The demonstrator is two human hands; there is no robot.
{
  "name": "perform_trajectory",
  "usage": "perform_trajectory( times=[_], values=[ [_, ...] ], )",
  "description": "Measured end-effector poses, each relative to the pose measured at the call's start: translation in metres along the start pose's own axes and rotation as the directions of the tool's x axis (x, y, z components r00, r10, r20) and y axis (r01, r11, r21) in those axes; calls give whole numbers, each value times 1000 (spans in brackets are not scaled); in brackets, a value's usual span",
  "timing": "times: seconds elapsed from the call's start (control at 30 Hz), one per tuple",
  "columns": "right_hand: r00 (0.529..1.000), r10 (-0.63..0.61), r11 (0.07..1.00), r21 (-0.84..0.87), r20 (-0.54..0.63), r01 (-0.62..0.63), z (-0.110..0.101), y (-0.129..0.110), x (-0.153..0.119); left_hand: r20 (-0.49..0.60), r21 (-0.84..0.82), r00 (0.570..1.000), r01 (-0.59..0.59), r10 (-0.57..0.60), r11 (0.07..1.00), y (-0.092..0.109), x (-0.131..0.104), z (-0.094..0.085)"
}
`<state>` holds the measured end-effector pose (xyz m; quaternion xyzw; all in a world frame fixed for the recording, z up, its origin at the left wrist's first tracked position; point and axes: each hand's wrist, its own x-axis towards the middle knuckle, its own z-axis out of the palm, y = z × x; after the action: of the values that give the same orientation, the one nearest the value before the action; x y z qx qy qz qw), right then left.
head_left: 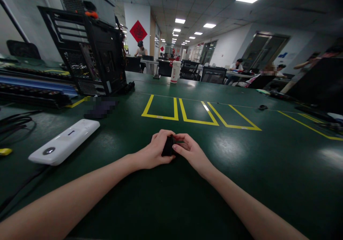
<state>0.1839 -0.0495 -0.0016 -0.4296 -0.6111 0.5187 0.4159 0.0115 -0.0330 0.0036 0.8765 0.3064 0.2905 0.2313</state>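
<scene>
A small black object [168, 146] is at the middle of the green table [230, 182], partly covered by fingers. My left hand [157, 148] is wrapped round it from the left, thumb at its near side. From the right, my right hand [189, 150] reaches its edge with bent fingers and thumb close together; whether something thin sits between them is too small to tell. Beyond the hands, yellow tape outlines [160, 117] mark the table top.
A white oblong device [65, 141] with a black cable lies at left. Behind it stand a dark pouch [100, 107] and an open black computer case [102, 54]. A white bottle [175, 72] stands at the far edge. Several people sit beyond.
</scene>
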Motion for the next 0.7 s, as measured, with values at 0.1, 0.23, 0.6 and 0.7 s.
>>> perform_trajectory(
  times=[0.1,0.23,0.6,0.7],
  values=[
    [998,1,999,35,55,-3,-1,-1,-1,0,4,1000,-1,1,1000,0,0,0],
    [996,-28,995,96,90,19,-2,-1,-2,4,6,1000,2,-2,1000,-1,-1,0],
    [1000,-1,1000,10,21,1,0,2,0,7,5,1000,10,-10,1000,-1,0,0],
    [999,32,999,-14,36,-31,0,0,-1,1,3,1000,10,-10,1000,-2,0,1]
  ],
)
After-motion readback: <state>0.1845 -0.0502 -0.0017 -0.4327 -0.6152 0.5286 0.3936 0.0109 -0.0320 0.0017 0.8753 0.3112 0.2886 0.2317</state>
